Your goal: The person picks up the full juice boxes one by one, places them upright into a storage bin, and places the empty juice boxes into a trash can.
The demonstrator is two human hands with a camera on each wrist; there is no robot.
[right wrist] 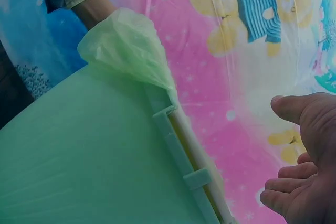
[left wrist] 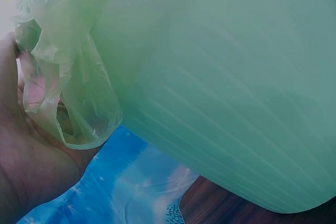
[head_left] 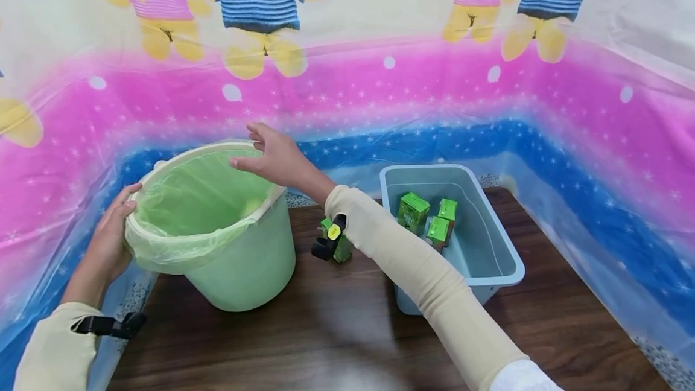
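A light green trash can (head_left: 244, 276) with a thin green bag liner (head_left: 184, 246) folded over its rim leans on the table. My left hand (head_left: 111, 231) grips the can's rim at its left side, fingertips over the edge. In the left wrist view, loose liner film (left wrist: 79, 93) hangs over the palm of that hand. Above the far right part of the rim is my right hand (head_left: 279, 158), its fingers spread and holding nothing. A clip-like rim piece (right wrist: 184, 156) on the can shows below the hand in the right wrist view.
A grey-blue plastic tub (head_left: 488, 246) stands at the right with several green boxes (head_left: 414, 213) in it. Another green box (head_left: 343, 249) stands on the brown table (head_left: 336, 330), partly behind my right wrist. A patterned plastic sheet (head_left: 347, 95) surrounds the table.
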